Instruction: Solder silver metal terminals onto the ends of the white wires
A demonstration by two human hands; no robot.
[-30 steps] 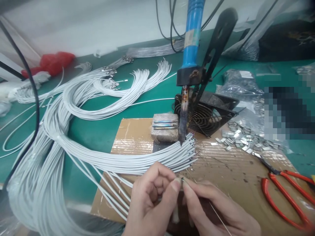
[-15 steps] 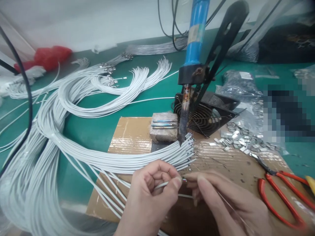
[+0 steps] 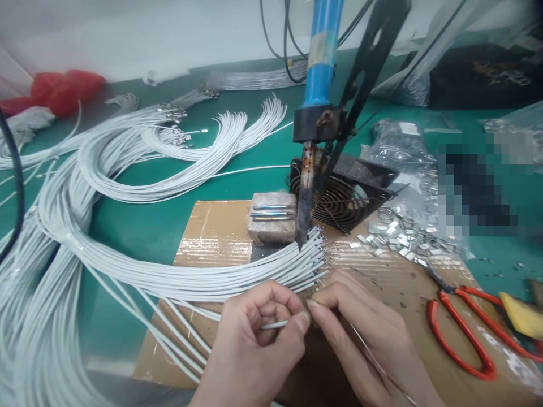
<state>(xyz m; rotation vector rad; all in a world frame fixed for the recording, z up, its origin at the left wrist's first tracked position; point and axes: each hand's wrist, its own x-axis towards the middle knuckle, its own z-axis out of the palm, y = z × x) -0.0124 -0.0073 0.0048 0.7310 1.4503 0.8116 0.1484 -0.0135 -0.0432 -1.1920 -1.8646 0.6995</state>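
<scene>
My left hand (image 3: 265, 339) is closed, with a white cable (image 3: 275, 325) pinched between thumb and forefinger near its end. Close beside it, my right hand (image 3: 365, 333) is closed too. Its thumb and forefinger meet at the cable's tip, which the fingers hide. A thin silvery solder wire (image 3: 367, 350) runs through the right hand and down past the palm. Just beyond both hands, a thick bundle of white cables (image 3: 203, 277) lies with its stripped ends on the cardboard (image 3: 216, 226). A blue-handled soldering iron (image 3: 324, 56) hangs in a stand, its dark tip pointing down over these ends.
Left of the iron sits a grey block (image 3: 271, 232) bearing shiny rods. Behind the iron is a black fan (image 3: 348, 195). Small metal pieces (image 3: 396, 232) lie scattered to the right, near red-handled scissors (image 3: 460, 345). More white cables (image 3: 165, 192) curve across the green mat (image 3: 250, 183).
My right fingertips have closed in on the cable's tip, hiding the shiny end that showed between the hands. The view has shifted, so the surroundings sit farther left.
</scene>
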